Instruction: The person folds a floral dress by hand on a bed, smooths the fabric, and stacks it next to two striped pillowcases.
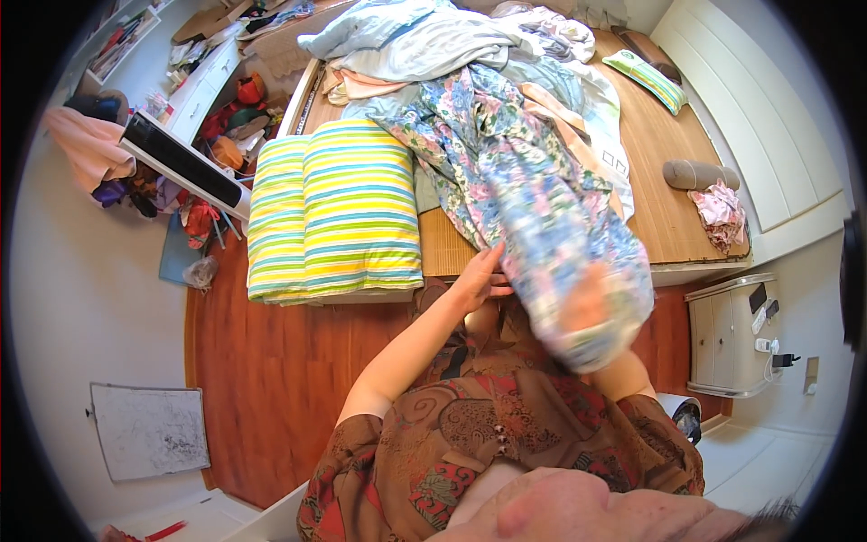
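A large floral cloth (551,172), blue, pink and green, spreads off the bed toward me. Its near end hangs in a raised, blurred fold in front of my body. My left hand (483,278) is at the left edge of this cloth, thumb up against it and apart from the fingers; the fingertips reach the cloth's edge. In the raised fold, my right hand (585,303) is smeared by motion; the fold moves with it and lies partly over my right forearm. Left of the cloth, a folded striped quilt (334,212) in yellow, green, blue and white rests on the bed's near corner.
Pale bedding (415,45) is heaped at the far side of the bed (650,117). A striped pillow (646,79), a brown bolster (700,174) and a pink cloth (719,217) lie at the right. A white cabinet (722,334) stands beside the wall. Wooden floor (271,379) shows at left.
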Motion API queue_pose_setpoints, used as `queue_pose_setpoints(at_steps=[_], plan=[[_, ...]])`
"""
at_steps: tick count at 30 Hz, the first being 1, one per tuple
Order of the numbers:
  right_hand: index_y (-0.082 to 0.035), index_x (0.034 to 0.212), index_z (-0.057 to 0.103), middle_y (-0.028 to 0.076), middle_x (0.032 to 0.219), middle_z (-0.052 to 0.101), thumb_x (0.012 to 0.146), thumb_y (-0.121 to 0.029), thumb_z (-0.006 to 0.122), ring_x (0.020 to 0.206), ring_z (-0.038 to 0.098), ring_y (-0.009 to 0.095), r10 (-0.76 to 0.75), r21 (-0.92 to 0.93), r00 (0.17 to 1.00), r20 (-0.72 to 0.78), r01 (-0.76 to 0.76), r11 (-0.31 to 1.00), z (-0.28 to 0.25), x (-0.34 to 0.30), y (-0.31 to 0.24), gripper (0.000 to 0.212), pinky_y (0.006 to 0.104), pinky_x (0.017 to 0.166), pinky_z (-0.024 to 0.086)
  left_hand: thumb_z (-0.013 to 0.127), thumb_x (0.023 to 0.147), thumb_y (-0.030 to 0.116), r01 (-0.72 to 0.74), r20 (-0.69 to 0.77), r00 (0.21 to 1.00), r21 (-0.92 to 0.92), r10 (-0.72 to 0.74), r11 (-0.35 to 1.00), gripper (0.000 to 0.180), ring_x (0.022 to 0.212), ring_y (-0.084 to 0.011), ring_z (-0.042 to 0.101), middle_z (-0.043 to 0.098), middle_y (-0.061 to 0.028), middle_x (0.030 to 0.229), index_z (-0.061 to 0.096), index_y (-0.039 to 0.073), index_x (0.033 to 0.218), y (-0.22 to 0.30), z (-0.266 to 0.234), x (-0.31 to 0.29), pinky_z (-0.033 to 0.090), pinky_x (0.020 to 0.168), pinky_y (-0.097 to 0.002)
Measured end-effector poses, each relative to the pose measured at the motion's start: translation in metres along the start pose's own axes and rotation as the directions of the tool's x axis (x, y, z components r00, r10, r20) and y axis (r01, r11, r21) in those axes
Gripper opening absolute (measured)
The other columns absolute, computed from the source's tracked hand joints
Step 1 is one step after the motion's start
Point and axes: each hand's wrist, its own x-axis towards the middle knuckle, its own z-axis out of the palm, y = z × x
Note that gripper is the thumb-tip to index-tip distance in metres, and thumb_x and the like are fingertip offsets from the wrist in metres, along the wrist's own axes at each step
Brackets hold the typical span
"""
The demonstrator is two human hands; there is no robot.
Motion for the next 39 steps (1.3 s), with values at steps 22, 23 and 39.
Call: queue_pose_setpoints(at_steps=[22,23,39], plan=[[-0.002,0.106,0.057,0.009,0.091,0.063,0.092,-0.017,0.047,0.081,0.062,0.02,-0.056,-0.48,0.902,-0.428,-0.174,0.86,-0.128,0.068,-0.082,0.022,0.0353,0.075,0.051,0.064,0.08,0.003,-0.665,0.511,0.651,0.74,0.561,0.098,0.054,0.103,-0.0204,0.058,0.058,-0.0112,0.117,0.045,-0.005,0.129,0.108,0.09,-0.261,0.041,0.095,-0.0331],[-0.005,0.112,0.056,0.009,0.095,0.065,0.093,-0.02,0.045,0.084,0.063,0.022,-0.001,-0.369,0.929,-0.37,-0.145,0.918,-0.142,0.067,-0.095,0.026,0.0378,0.078,0.051,0.066,0.078,0.005,-0.733,0.596,0.631,0.668,0.497,0.129,0.06,0.106,-0.0202,0.057,0.055,-0.0117,0.123,0.041,-0.006,0.132,0.108,0.09,-0.253,0.041,0.095,-0.0329],[0.0,0.123,0.054,0.012,0.11,0.063,0.098,-0.029,0.042,0.096,0.061,0.018,0.349,-0.845,0.772,-0.531,-0.454,-0.282,-0.276,0.022,0.083,0.039,0.0361,0.086,0.05,0.058,0.086,0.006,-0.559,0.442,0.826,0.726,0.35,0.401,0.025,0.072,-0.0188,0.058,0.062,-0.0078,0.083,0.063,0.003,0.11,0.056,0.056,-0.217,0.045,0.068,-0.0293]])
